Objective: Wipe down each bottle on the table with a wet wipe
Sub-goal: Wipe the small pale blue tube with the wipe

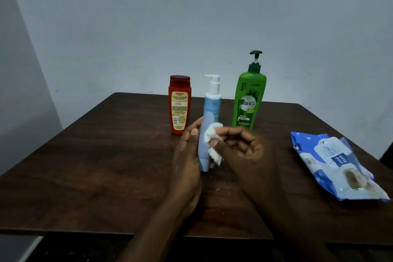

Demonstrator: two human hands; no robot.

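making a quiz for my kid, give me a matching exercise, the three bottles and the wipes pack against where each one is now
1 red bottle
2 light blue bottle
3 green bottle
4 wipes pack

A lying near the right edge of the table
B held in the left hand, wet wipe against it
C standing leftmost
D standing right of the blue one

Pairs: 1-C, 2-B, 3-D, 4-A

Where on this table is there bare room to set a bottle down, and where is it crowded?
Widest patch: the table left of the red bottle, out to its edge. Smaller: between the green bottle and the wipes pack. Crowded: the middle, where the left hand grips the light blue bottle and the right hand presses the wet wipe on it.
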